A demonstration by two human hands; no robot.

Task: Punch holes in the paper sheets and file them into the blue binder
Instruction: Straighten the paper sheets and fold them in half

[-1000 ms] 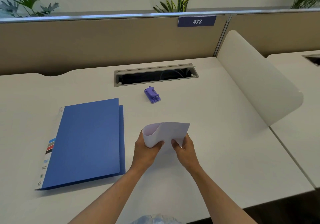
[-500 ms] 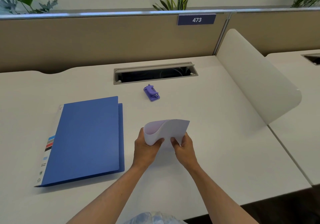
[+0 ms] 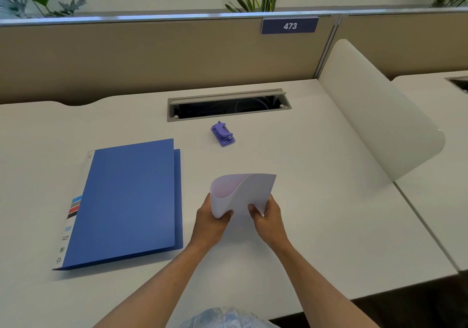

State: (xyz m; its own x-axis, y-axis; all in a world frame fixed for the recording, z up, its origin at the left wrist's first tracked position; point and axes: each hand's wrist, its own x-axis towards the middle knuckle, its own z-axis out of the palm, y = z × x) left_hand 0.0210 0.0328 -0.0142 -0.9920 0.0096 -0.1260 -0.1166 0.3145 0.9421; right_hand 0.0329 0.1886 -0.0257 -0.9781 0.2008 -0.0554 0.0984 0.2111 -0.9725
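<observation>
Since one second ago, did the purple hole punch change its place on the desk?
No. The purple hole punch sits just in front of the cable slot, as before. Its small shift in the picture matches the slot's, so only the camera moved.

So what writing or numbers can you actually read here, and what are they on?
"473": white digits on the sign at the top of the partition.
Binder spine: small print and symbols beside colour stripes, too small to read.
Punch, paper: no text visible.
</observation>
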